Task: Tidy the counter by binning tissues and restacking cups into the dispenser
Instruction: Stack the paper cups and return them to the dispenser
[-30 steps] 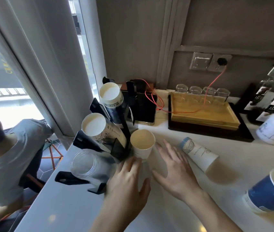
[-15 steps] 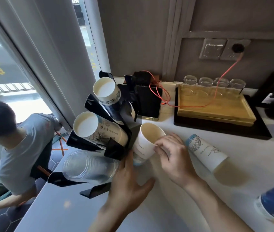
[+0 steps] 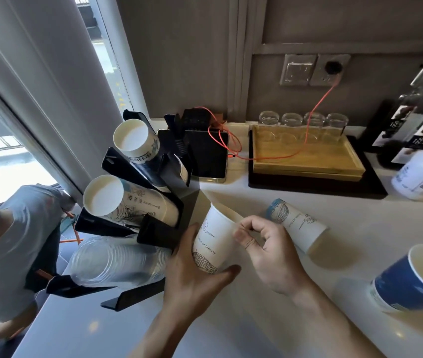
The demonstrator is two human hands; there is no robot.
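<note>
Paper cup [image 3: 211, 241], white, smooth and tapered with fine line drawings, was tilted at the centre of the pale counter [image 3: 244, 329], its base cupped by the left hand [image 3: 192, 275] with thumb curled beneath, while the right hand [image 3: 269, 251] pinched its rim. At ten o'clock from it stood the black angular cup dispenser [image 3: 169, 228], holding paper stacks and ribbed clear plastic cups [image 3: 117, 259]. Another printed paper cup [image 3: 298, 226] lay on its side at two o'clock, and a glossy blue cup [image 3: 409, 280] sat at four o'clock.

"of Liberty" is printed on the white paper cup [image 3: 211, 244] held in both grips; other labels cannot be read.
</note>
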